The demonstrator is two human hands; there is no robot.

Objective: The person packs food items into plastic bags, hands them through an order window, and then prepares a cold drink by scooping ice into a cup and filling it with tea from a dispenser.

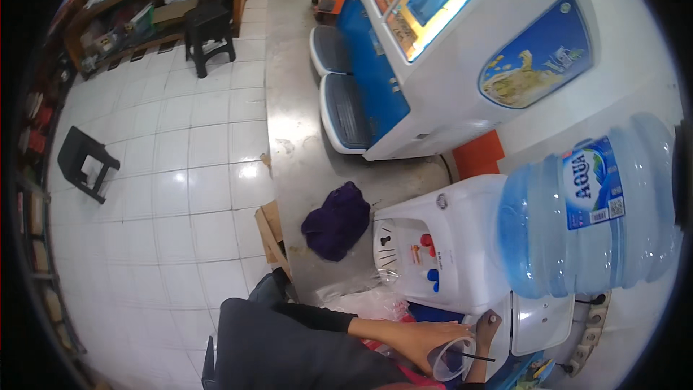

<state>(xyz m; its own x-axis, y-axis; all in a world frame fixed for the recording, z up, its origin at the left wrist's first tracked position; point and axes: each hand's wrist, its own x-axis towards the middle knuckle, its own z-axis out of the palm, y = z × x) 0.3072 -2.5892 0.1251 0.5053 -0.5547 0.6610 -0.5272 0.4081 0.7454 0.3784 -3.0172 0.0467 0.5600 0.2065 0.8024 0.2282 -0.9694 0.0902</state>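
Note:
My left hand (427, 343), its arm in a black sleeve, reaches in from the lower left and is closed around a clear plastic cup (451, 361). A thin black stick (478, 357), perhaps a straw or a spoon handle, pokes out over the cup's rim. Beyond the cup, my right hand (488, 326) is closed like a fist near a white lidded box (530, 323). Whatever it holds, if anything, I cannot make out. Close by stands a white water dispenser (469, 235) with red and blue taps, topped by a large blue water bottle (538, 224).
A crumpled purple cloth (337, 222) lies on the metal counter (292, 115). Behind it stands a large blue and white drinks machine (462, 87). Two black stools (86, 162) stand on the white tiled floor. A power strip (588, 336) with plugged cables runs beside the box.

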